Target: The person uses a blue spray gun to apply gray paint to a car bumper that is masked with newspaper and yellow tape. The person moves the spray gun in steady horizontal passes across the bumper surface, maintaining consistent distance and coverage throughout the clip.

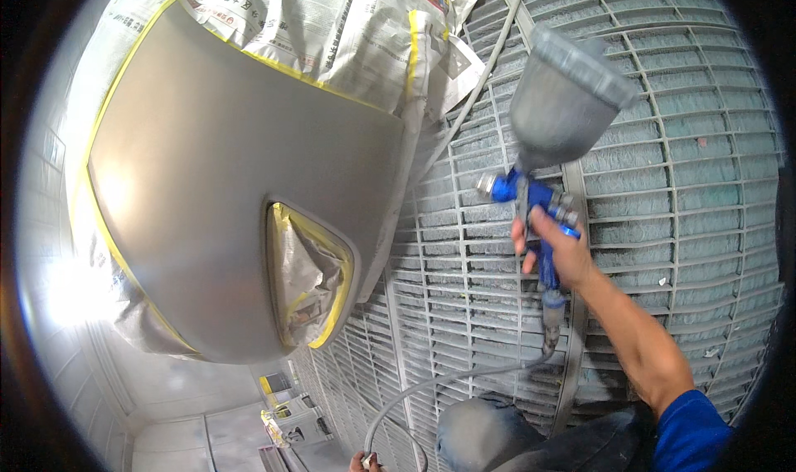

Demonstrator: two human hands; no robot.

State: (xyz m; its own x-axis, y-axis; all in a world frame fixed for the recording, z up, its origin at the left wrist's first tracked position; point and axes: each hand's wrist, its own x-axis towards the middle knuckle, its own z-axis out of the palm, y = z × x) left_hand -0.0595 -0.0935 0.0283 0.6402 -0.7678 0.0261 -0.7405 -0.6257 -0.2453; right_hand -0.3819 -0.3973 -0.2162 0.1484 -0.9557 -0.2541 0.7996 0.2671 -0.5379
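Observation:
In my right hand [564, 244] is a blue spray gun [531, 192], its grip wrapped by my fingers and its nozzle turned left. A grey translucent paint cup [564, 99] sits tilted on top of the gun. From the base of the grip a grey air hose [464, 374] curves down to the left. At the bottom edge my left hand [365, 462] is closed around that hose, with most of the hand cut off. Left of the gun, apart from it, stands a grey car body panel [224, 157] with an opening masked by paper [307, 273] and yellow tape.
Newspaper sheets [315, 24] edged with yellow tape cover the area around the panel. A metal floor grating [647, 223] lies beneath, with another hose [489, 66] across it. My knee [477, 430] shows below. A bright lamp [79, 294] shines at the left wall.

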